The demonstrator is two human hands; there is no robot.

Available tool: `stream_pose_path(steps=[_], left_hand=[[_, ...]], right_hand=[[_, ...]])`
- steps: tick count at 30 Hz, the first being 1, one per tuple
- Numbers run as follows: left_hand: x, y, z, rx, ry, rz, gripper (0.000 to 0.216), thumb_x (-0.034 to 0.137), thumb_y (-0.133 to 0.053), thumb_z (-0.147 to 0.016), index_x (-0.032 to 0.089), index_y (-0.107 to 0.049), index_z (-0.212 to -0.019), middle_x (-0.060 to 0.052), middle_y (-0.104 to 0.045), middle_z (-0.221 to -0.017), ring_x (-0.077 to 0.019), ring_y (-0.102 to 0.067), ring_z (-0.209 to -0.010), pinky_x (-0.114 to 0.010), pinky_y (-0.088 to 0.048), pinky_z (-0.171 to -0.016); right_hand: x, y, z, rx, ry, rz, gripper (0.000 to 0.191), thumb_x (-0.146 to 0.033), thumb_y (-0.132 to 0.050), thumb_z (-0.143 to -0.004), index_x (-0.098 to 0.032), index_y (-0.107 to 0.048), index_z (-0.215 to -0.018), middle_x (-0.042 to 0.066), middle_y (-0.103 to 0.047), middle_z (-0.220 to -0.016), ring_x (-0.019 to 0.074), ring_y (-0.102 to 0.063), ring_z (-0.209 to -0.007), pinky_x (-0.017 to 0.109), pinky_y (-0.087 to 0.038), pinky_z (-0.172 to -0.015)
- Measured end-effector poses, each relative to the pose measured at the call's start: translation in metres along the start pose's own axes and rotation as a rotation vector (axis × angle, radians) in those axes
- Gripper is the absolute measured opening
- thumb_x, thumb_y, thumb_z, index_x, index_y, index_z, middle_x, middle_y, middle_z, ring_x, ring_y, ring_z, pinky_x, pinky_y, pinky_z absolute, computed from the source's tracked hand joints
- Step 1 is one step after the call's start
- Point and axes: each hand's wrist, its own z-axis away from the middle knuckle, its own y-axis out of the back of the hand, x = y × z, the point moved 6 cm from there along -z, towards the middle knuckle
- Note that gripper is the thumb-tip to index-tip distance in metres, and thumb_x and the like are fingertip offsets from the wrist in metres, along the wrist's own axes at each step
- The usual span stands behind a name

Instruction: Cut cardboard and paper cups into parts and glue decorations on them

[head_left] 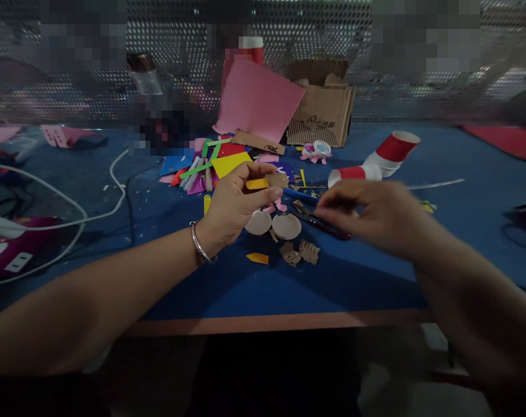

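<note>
My left hand [237,202] pinches a small brown cardboard piece [277,180] between thumb and fingers, with an orange-yellow paper strip [257,184] beside it in the same grip. My right hand [376,217] is blurred, its fingertips drawn together; whatever may be in them is hidden. Just left of those fingertips is a blue pen-like stick [301,196]. Dark-handled scissors [328,227] lie below them on the table. Under my left hand are two round pale discs [286,226], a pink paper cut-out [280,205], an orange pointed paper piece [258,258] and torn cardboard scraps [309,251].
Coloured paper and markers are heaped behind my left hand, before a pink sheet [258,98] and a cardboard box [321,116]. Red-and-white paper cups [393,152] lie at right. A white cable [72,200] and a magenta device [24,249] are at left.
</note>
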Motion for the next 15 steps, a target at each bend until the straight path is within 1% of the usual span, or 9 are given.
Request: stream_pose_path(steps=[1, 2, 4, 6, 8, 11, 15], left_hand=[[0.000, 0.001, -0.001, 0.006, -0.003, -0.002, 0.044, 0.016, -0.090, -0.067, 0.020, -0.066, -0.104, 0.000, -0.066, -0.093, -0.0121, -0.062, -0.078, -0.027, -0.055, -0.072], [-0.001, 0.002, -0.001, 0.010, -0.007, -0.010, 0.044, 0.017, -0.089, -0.067, 0.021, -0.066, -0.104, 0.000, -0.067, -0.095, -0.0129, -0.063, -0.080, -0.028, -0.055, -0.073], [-0.001, 0.004, -0.002, 0.016, -0.018, -0.036, 0.045, 0.019, -0.088, -0.067, 0.021, -0.065, -0.106, -0.001, -0.069, -0.101, -0.0144, -0.065, -0.084, -0.028, -0.056, -0.074], [-0.001, 0.006, -0.004, 0.025, -0.037, -0.063, 0.046, 0.019, -0.088, -0.066, 0.021, -0.065, -0.106, -0.001, -0.069, -0.102, -0.0149, -0.065, -0.086, -0.028, -0.055, -0.074], [-0.002, 0.008, -0.006, 0.033, -0.050, -0.088, 0.046, 0.019, -0.088, -0.065, 0.021, -0.065, -0.105, -0.001, -0.069, -0.101, -0.0153, -0.065, -0.087, -0.028, -0.055, -0.075], [-0.003, 0.011, -0.008, 0.034, -0.044, -0.111, 0.047, 0.019, -0.089, -0.065, 0.021, -0.064, -0.106, -0.002, -0.069, -0.101, -0.0163, -0.066, -0.088, -0.029, -0.055, -0.077], [-0.003, 0.012, -0.009, 0.037, -0.030, -0.106, 0.049, 0.018, -0.089, -0.064, 0.020, -0.064, -0.106, -0.003, -0.071, -0.103, -0.0164, -0.067, -0.087, -0.029, -0.055, -0.075]], right_hand=[[-0.020, -0.020, -0.001, -0.159, 0.090, -0.005, 0.014, -0.031, -0.063, -0.094, -0.023, -0.073, -0.091, 0.002, -0.074, -0.082, 0.0183, -0.067, -0.071, 0.031, -0.048, -0.068], [-0.036, -0.035, -0.001, -0.236, 0.170, 0.016, 0.013, -0.029, -0.062, -0.095, -0.022, -0.073, -0.093, 0.004, -0.076, -0.089, 0.0201, -0.069, -0.080, 0.032, -0.050, -0.074], [-0.060, -0.058, -0.003, -0.334, 0.299, 0.044, 0.010, -0.026, -0.066, -0.094, -0.020, -0.073, -0.098, 0.007, -0.077, -0.099, 0.0231, -0.070, -0.091, 0.035, -0.050, -0.083], [-0.072, -0.074, -0.007, -0.432, 0.351, 0.076, 0.014, -0.028, -0.067, -0.095, -0.017, -0.073, -0.100, 0.011, -0.077, -0.101, 0.0242, -0.069, -0.090, 0.035, -0.049, -0.081], [-0.077, -0.084, -0.011, -0.489, 0.349, 0.131, 0.017, -0.029, -0.068, -0.095, -0.015, -0.074, -0.102, 0.013, -0.076, -0.104, 0.0257, -0.069, -0.092, 0.035, -0.048, -0.080], [-0.081, -0.089, -0.017, -0.513, 0.302, 0.205, 0.019, -0.029, -0.065, -0.097, -0.014, -0.074, -0.105, 0.016, -0.076, -0.105, 0.0282, -0.069, -0.095, 0.035, -0.046, -0.077], [-0.086, -0.092, -0.018, -0.563, 0.294, 0.172, 0.017, -0.021, -0.059, -0.098, -0.013, -0.073, -0.103, 0.017, -0.076, -0.109, 0.0271, -0.070, -0.097, 0.034, -0.047, -0.079]])
